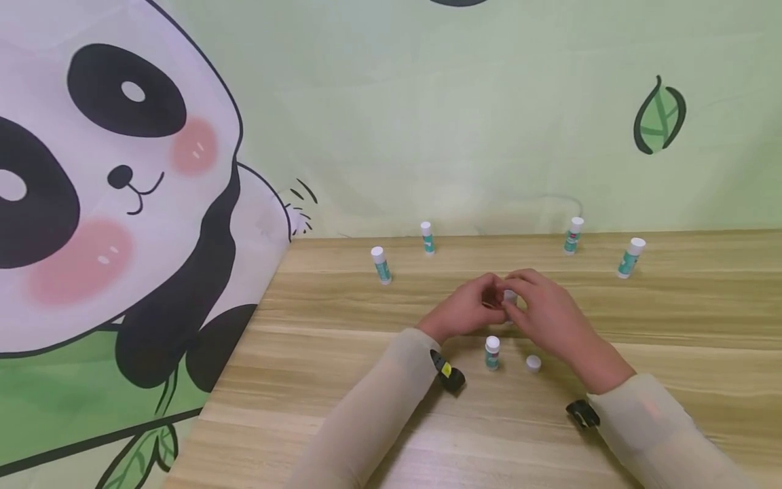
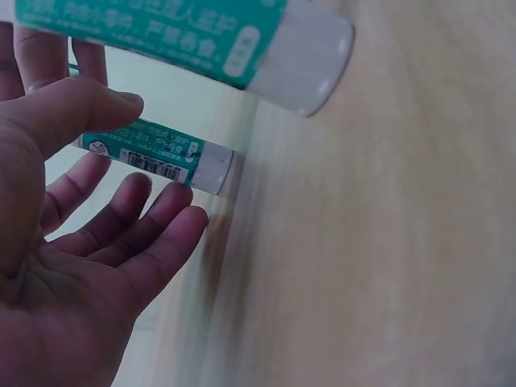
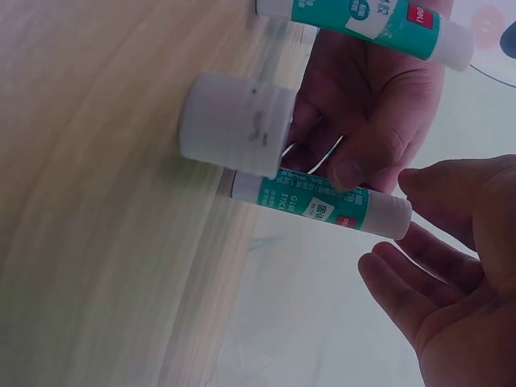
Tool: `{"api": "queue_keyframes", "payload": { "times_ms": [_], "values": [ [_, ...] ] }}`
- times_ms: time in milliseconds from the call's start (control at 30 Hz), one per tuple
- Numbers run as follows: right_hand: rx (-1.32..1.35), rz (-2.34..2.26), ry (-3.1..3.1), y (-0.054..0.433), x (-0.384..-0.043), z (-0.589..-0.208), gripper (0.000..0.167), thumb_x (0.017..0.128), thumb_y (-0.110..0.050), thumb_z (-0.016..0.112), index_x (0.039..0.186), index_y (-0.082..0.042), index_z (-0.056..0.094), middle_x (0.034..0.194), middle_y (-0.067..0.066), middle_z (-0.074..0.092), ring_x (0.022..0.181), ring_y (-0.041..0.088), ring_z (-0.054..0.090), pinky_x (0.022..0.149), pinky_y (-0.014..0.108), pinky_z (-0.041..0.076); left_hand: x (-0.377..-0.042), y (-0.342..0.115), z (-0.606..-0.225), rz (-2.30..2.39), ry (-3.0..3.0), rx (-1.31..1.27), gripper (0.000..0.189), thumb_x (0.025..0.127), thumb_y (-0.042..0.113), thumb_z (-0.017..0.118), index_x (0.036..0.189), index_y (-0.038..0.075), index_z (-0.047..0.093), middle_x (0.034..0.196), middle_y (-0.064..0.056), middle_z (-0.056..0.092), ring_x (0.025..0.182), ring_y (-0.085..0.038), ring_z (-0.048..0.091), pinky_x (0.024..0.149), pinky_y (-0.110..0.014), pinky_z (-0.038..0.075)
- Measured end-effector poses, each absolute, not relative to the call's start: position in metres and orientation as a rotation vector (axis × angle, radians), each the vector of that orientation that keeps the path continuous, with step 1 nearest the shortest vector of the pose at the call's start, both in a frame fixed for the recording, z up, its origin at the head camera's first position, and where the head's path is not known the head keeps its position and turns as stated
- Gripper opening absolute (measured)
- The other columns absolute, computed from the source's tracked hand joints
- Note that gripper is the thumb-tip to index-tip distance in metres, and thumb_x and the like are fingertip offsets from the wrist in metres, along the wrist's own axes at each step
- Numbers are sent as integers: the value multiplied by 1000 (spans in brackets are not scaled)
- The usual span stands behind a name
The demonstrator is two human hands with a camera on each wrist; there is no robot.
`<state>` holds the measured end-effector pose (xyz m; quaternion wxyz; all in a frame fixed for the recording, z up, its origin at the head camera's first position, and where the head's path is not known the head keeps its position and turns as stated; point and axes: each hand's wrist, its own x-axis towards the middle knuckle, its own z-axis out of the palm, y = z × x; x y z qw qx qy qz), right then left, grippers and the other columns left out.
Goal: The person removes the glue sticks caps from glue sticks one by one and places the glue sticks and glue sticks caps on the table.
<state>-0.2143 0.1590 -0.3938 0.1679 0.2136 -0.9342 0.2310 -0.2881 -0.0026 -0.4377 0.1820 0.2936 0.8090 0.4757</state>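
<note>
A glue stick (image 3: 314,203) with a teal label and white cap stands on the table between both hands. At its capped top, the right hand (image 1: 552,309) holds it with thumb and fingers (image 3: 439,254). The left hand (image 1: 467,305) surrounds the same stick loosely from the other side. In the left wrist view its fingers (image 2: 165,230) are extended and spread, with the thumb over the stick's upper edge; firm contact is unclear. Nearer the wrists stand a second glue stick (image 1: 492,353) and a loose white cap (image 1: 533,364).
Two glue sticks (image 1: 381,265) (image 1: 427,238) stand at the back left of the wooden table (image 1: 342,380). Two more glue sticks (image 1: 573,236) (image 1: 630,258) stand at the back right. Behind the table hangs a green panda backdrop (image 1: 440,122).
</note>
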Motion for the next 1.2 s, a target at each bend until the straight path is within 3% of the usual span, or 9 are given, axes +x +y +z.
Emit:
{"api": "queue_keyframes", "payload": {
  "times_ms": [600, 1200],
  "values": [
    [593, 650, -2701, 157, -220, -395, 23, 89, -9, 65, 109, 1, 68, 111, 18, 66, 101, 36, 65, 85, 50, 53, -288, 3, -439, 1297, 2365, 850, 28, 84, 9, 71, 107, 13, 56, 100, 2, 61, 95, -5, 58, 78, -17, 51],
    [589, 682, -2726, 159, -222, -391, 21, 88, -6, 65, 107, 2, 69, 105, 18, 69, 94, 34, 66, 81, 49, 53, -290, 5, -443, 1346, 2363, 810, 24, 84, 11, 72, 105, 10, 61, 102, 1, 66, 92, -1, 59, 78, -16, 50]
  ]
}}
